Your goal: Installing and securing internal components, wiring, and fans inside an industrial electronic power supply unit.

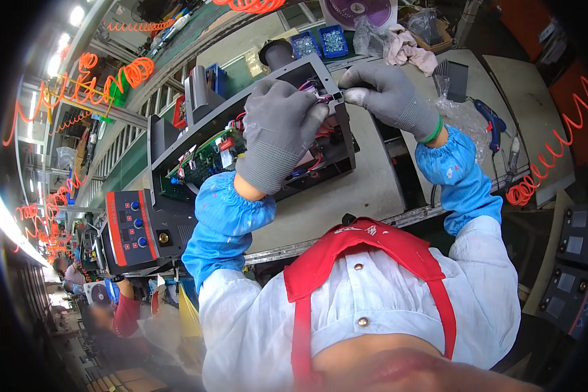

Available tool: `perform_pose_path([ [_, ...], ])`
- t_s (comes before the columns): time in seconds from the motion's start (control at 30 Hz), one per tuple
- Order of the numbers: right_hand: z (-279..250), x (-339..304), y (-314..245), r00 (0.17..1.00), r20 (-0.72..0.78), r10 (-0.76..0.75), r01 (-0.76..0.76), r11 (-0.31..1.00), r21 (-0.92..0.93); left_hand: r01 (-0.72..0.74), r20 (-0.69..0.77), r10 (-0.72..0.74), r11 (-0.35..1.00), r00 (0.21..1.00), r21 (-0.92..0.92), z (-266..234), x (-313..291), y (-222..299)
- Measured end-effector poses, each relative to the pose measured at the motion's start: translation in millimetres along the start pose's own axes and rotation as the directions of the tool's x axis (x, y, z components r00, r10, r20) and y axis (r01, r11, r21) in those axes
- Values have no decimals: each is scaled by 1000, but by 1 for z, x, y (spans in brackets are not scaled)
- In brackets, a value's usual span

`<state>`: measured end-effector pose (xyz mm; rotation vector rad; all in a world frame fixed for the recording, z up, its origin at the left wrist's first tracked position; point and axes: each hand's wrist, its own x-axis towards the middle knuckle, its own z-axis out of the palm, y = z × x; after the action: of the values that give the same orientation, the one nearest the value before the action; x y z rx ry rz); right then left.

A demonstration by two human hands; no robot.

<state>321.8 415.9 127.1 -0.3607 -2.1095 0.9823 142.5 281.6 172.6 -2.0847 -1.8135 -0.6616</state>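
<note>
An open dark metal housing [174, 145] of an electrical machine lies on the bench in front of me, with a green circuit board [202, 159] and red wires [325, 129] inside. My left hand [277, 124], in a grey glove, reaches over its open side. The fingers are bent together next to a bundle of purple and white wires [323, 99]; what they grip is hidden. My right hand [392, 98], gloved alike, is at the housing's right-hand corner. Its thumb and forefinger pinch close to the edge, on something too small to make out.
Blue bins of small hardware [333, 42] stand behind the housing. To the right are a blue hot-glue gun [490, 124], clear plastic wrap [460, 121] and a crumpled cloth [411, 52]. A machine with a red-edged panel [132, 225] stands left. Orange coiled hoses [519, 193] hang about. Another person [125, 307] is at lower left.
</note>
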Motion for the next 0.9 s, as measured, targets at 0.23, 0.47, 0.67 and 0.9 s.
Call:
perform_pose_path([
  [0.23, -5, 2, -6, 998, 58, 30, -28, 999, -32, -23, 2, 23, 1000, 1000, 7, 9, 3, 3],
  [0.47, -3, 0, -1, 999, 52, 11, -11, 1000, -2, -38, 42, 42, 994, 998, -99, 14, 9, -2],
  [0.67, 1, 1, 4, 1000, -2, -27, 27, 1000, 4, -82, 2, 83, 988, 997, -131, 23, 8, -5],
  [0.9, -1, 1, 2, 1000, -3, -22, 22, 1000, -19, -12, 43, 18, 991, 999, -133, 15, 10, -4],
])
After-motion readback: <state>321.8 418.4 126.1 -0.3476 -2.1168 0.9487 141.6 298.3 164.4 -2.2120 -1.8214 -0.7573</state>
